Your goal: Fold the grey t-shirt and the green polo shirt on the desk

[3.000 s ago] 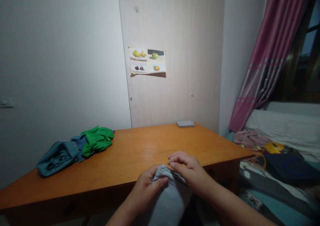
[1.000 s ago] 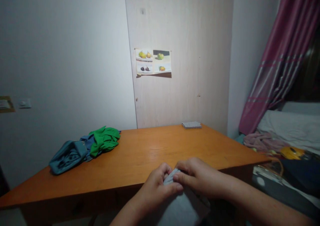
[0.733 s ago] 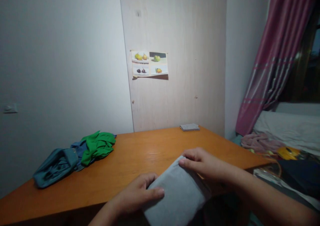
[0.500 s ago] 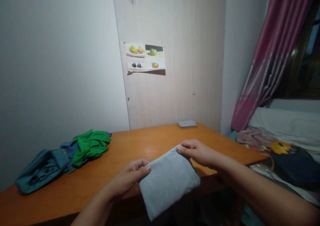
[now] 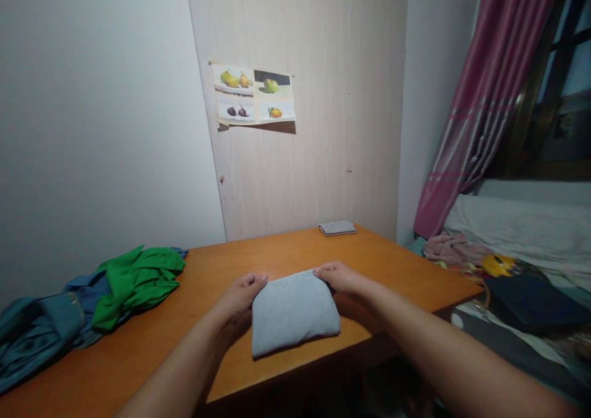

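Observation:
A folded light-grey cloth point(image 5: 294, 314) is stretched between my two hands, over the front part of the orange-brown table point(image 5: 258, 255). My left hand point(image 5: 242, 292) pinches its far left corner, thumb on top. At the far right corner, my right hand point(image 5: 339, 276) grips it the same way. The cloth's near edge hangs at or just above the tabletop; whether it touches I cannot tell. What kind of garment or cloth it is does not show.
Crumpled green cloth point(image 5: 138, 279) and blue-teal clothes point(image 5: 44, 329) lie on the table's left. A small checked folded cloth point(image 5: 337, 228) sits at the back edge. Right of the table are a pink cloth point(image 5: 455, 250), a dark blue item point(image 5: 530, 301) and a curtain point(image 5: 455, 128).
Both hands have brought the grey cloth from beyond the table's front edge to over the tabletop and levelled it. The view has shifted slightly to the right.

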Tool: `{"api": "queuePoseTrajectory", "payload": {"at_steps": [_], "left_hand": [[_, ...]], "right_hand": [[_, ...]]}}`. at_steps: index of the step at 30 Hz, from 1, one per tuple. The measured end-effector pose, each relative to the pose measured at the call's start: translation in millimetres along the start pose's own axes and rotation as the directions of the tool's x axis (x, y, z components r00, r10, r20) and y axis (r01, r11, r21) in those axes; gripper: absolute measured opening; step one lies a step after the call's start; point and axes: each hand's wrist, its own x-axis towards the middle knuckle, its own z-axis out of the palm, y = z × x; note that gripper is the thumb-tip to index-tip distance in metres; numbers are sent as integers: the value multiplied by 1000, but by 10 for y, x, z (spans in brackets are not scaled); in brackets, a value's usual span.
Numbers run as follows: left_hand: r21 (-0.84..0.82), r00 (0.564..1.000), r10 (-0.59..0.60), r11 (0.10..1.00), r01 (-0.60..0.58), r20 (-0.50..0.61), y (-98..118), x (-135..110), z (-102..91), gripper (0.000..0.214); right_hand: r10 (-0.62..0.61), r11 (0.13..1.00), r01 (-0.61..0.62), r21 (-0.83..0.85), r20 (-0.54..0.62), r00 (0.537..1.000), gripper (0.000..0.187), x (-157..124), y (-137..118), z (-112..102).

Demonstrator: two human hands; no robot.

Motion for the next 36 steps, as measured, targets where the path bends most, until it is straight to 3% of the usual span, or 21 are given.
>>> {"api": "queuePoseTrajectory", "payload": {"at_steps": [8,13,16,19,21,23,25,29,36], "left_hand": [[186,988,58,982,-31,-142,-307,340,-56,60],[276,969,113,960,-49,-221,-336,503,-115,53],[342,958,183,934,-100,-220,-270,597,-53,47],[391,961,243,903,-177,-128,-168,607,104,43],[437,962,270,863,-255,27,-121,548,226,41],[530,939,260,776,-342,226,-111,458,317,44],[650,917,187,656,-383,351,-136,368,356,54],[784,910,56,488,-383,410,-209,261,323,69],[811,913,36,446,-379,407,-218,226,299,71]], "right_hand": [[92,993,-99,-72,-94,991,35,201,339,44],[104,985,-121,-126,-139,985,32,318,366,24],[108,983,-127,-131,-145,983,33,372,362,36],[112,983,-131,-129,-140,984,35,390,350,41],[117,984,-133,-120,-135,984,36,385,338,36],[120,985,-134,-105,-126,985,35,371,325,25],[123,987,-134,-86,-116,986,35,354,311,13],[140,988,-145,-47,-97,985,33,335,290,1],[158,986,-150,66,-140,977,30,283,272,-12]]}}
